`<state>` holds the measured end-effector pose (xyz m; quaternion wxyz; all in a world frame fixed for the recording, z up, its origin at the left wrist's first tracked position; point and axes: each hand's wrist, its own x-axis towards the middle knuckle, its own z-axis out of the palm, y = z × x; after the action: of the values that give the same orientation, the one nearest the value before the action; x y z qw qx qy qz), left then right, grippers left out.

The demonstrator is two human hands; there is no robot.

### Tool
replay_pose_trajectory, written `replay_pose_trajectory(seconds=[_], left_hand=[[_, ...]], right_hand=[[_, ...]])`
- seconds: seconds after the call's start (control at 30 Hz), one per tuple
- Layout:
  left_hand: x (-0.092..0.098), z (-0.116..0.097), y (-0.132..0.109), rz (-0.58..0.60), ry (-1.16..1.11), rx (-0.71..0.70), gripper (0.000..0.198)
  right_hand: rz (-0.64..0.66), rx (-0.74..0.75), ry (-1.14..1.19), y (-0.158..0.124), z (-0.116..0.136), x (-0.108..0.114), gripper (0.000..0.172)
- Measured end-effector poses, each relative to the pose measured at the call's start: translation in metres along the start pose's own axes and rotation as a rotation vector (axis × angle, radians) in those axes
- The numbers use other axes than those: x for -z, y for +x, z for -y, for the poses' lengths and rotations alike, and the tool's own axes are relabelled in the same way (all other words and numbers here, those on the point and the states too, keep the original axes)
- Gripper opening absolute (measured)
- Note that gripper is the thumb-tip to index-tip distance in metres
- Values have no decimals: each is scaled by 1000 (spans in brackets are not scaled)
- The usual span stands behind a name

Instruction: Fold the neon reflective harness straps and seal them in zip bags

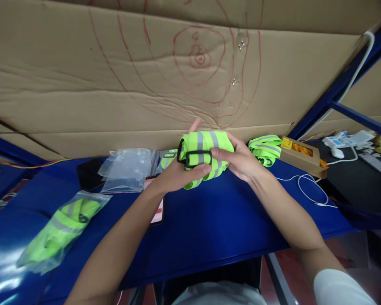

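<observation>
Green reflective strap bundle (207, 143) is between both hands, folded, above the blue table (209, 228). Left hand (179, 173) grips its lower left, thumb in front just under the black buckle (198, 152), one finger poking up behind. Right hand (241, 160) grips the right side, thumb across the front near the buckle's right end (fingers behind mostly hidden). Bagged strap (63, 226) lies left of the left forearm; clear bags (125, 169) and phone (158, 212) nearer that hand. Second green bundle (265, 147) sits right of the right hand, beside a cardboard box (316, 163).
</observation>
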<state>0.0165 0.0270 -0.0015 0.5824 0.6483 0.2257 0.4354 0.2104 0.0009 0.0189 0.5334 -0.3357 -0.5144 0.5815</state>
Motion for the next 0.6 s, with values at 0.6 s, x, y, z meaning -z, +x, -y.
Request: replay_pose_trajectory(seconds=[0.6], left_hand=[[-27,-14,4,-179,-197,85,62]], right_hand=[[-224,406,-429,-7,-1,-9,51]])
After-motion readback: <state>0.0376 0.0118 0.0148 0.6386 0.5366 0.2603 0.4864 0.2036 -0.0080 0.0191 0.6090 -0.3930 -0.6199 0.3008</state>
